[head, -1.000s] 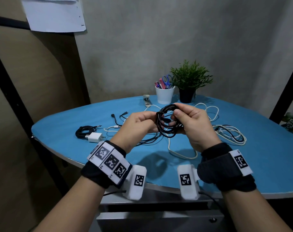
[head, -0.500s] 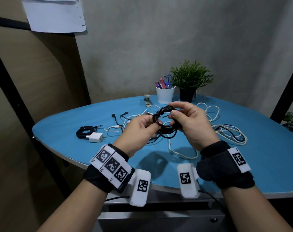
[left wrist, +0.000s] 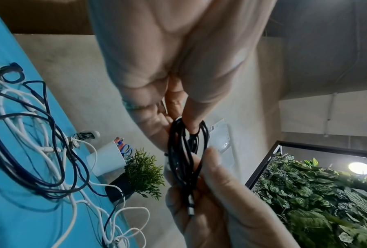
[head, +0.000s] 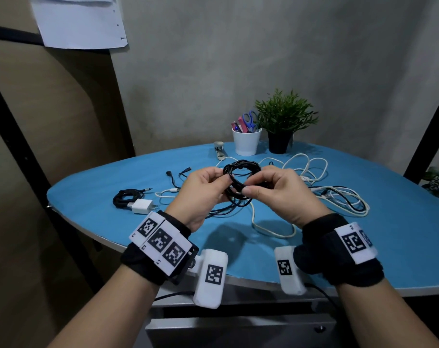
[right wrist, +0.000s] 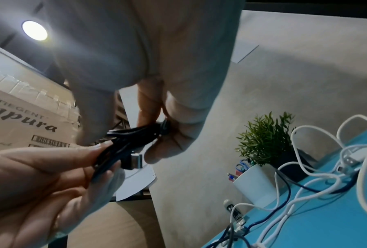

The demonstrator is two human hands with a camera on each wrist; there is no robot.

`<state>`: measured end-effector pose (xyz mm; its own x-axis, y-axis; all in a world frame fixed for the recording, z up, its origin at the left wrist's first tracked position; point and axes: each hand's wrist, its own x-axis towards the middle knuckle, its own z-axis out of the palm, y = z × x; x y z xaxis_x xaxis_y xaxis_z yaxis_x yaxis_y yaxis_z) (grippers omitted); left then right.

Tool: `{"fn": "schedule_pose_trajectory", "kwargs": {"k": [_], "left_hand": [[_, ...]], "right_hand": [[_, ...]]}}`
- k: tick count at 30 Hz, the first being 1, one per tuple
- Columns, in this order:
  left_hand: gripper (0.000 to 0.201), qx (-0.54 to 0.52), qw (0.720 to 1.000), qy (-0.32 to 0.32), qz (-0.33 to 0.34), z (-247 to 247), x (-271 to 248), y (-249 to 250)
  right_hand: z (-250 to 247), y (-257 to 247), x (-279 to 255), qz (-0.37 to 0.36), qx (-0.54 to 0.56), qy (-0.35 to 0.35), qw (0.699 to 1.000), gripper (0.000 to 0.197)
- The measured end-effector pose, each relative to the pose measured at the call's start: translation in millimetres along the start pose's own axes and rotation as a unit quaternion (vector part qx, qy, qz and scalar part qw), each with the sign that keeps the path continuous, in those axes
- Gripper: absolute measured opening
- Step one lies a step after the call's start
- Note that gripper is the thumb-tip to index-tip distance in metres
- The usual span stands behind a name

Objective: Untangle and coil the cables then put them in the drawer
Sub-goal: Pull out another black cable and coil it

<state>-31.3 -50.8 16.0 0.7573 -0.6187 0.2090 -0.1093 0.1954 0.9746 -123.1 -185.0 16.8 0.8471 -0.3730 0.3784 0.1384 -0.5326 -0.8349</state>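
Both hands hold a small coil of black cable (head: 241, 175) above the middle of the blue table (head: 401, 237). My left hand (head: 214, 180) pinches the coil's left side, seen close in the left wrist view as the coil (left wrist: 184, 151) in the left hand (left wrist: 179, 121). My right hand (head: 253, 185) pinches its near right side. The right wrist view shows the coil (right wrist: 131, 134) in the right hand (right wrist: 157, 132), with a metal USB plug (right wrist: 135, 159) by the thumb. A tangle of white and dark cables (head: 339, 199) lies on the table behind and to the right.
A second black coiled cable (head: 125, 197) with a white charger (head: 142, 206) lies at the left. A white cup of scissors and pens (head: 246, 143), a potted plant (head: 283, 121) and a stapler (head: 219, 149) stand at the back. A grey drawer front (head: 238, 330) sits under the near table edge.
The hands lifted the black coil a little and turned it so its ring faces me. My right fingers shifted to the coil's near side. The view moved slightly.
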Motion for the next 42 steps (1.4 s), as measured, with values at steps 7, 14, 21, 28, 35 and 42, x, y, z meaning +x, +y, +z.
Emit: {"fn": "schedule_pose_trajectory", "kwargs": {"k": [7, 14, 21, 28, 35, 42], "left_hand": [[0.018, 0.035, 0.999, 0.009, -0.004, 0, -2, -6], [0.018, -0.011, 1.0, 0.005, -0.019, -1, -3, -5], [0.019, -0.019, 0.999, 0.012, -0.026, -2, -5, -8], [0.021, -0.018, 0.997, 0.075, -0.029, 6, -3, -6], [0.018, -0.004, 0.994, -0.079, -0.081, -9, -7, 7], [0.029, 0.05, 0.983, -0.069, -0.165, -1, -12, 6]], "right_hand": [[2, -2, 2, -0.001, -0.053, 0.014, 0.998, 0.014], [1, -4, 5, 0.019, -0.061, 0.0, 0.998, 0.006], [0, -3, 1, 0.035, -0.056, -0.035, 0.997, 0.014], [6, -7, 2, 0.042, -0.141, -0.078, 0.986, 0.006], [3, -3, 1, 0.065, -0.107, -0.071, 0.99, 0.013], [6, -7, 0, 0.048, -0.159, -0.098, 0.981, 0.014]]}}
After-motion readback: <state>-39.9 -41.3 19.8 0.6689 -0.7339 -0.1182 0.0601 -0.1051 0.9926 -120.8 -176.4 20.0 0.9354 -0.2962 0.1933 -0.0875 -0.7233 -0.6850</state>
